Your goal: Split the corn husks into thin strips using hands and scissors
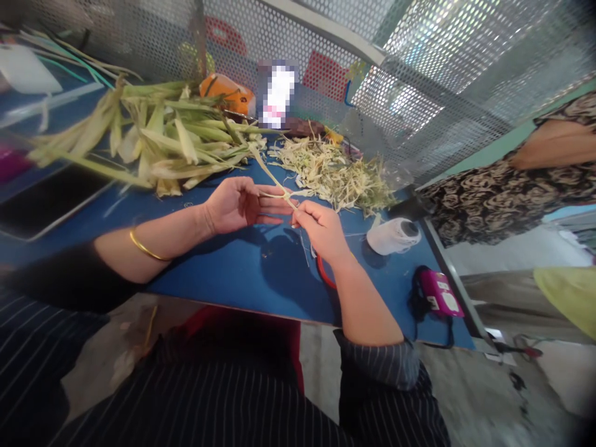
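Over the middle of the blue table, my right hand [319, 226] pinches a pale corn husk strip [270, 171] that looks knotted or crossed near the fingertips. Beside it my left hand [242, 205] is held palm up with its fingers stretched out, and the strip passes across those fingers. Thin thread ends dangle below my right hand. Red-handled scissors [326, 273] lie partly hidden under my right forearm. To the right stands a white spool of thread [393, 236]. Behind my hands lies a heap of shredded husk scraps [335, 171].
Long green corn husks [172, 133] are piled at the back left, beside an orange packet [228, 93]. A dark flat tablet-like thing [51, 198] lies far left. A magenta box with a black strap [442, 292] sits near the right edge. A perforated metal screen [298, 37] backs the table; another person's arm [554, 146] shows at right.
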`<state>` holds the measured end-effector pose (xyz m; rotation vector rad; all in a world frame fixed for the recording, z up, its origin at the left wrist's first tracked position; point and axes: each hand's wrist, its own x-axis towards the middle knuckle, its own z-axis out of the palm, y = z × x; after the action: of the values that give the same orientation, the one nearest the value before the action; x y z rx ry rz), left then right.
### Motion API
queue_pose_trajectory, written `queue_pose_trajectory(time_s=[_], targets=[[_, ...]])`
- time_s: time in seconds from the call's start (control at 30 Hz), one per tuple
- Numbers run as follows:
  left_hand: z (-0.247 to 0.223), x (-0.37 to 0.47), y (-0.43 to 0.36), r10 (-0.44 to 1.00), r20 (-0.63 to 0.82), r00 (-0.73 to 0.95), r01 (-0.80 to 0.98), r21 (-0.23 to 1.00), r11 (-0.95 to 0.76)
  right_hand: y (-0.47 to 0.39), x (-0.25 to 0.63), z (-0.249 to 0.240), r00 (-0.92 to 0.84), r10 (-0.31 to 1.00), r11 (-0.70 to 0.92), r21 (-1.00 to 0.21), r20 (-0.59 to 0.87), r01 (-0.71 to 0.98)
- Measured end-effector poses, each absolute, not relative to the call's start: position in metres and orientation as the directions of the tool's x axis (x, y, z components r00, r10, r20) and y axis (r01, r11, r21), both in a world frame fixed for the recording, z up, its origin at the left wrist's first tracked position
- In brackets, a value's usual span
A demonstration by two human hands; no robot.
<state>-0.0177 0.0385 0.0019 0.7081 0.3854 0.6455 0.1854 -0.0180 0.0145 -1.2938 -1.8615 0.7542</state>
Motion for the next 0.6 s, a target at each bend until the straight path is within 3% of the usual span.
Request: queue_pose_trajectory(time_s=[0.1, 0.3, 0.43, 0.6], targets=[[0.0046, -0.0227, 0.0409, 0.639, -0.112, 0.761, -0.394, 0.702, 0.593, -0.02, 0.1854, 0.0173, -0.211, 0.949, 0.309, -0.83, 0.235, 0.464], [0.0087, -0.0192, 0.0352, 0.729, -0.147, 0.668, -0.285, 0.855, 0.433, -0.0188, 0.1855, 0.0178, -0.206, 0.948, 0.313, -0.825, 0.243, 0.47], [0.0035, -0.017, 0.0385, 0.665, -0.199, 0.72, -0.338, 0.736, 0.587, -0.017, 0.1834, 0.0129, -0.209, 0.951, 0.294, -0.872, 0.227, 0.391], [0.0027, -0.0156, 0.0375, 0.675, -0.185, 0.714, -0.461, 0.602, 0.652, -0.0152, 0.1777, 0.0096, -0.119, 0.985, 0.135, -0.987, 0.125, 0.085]])
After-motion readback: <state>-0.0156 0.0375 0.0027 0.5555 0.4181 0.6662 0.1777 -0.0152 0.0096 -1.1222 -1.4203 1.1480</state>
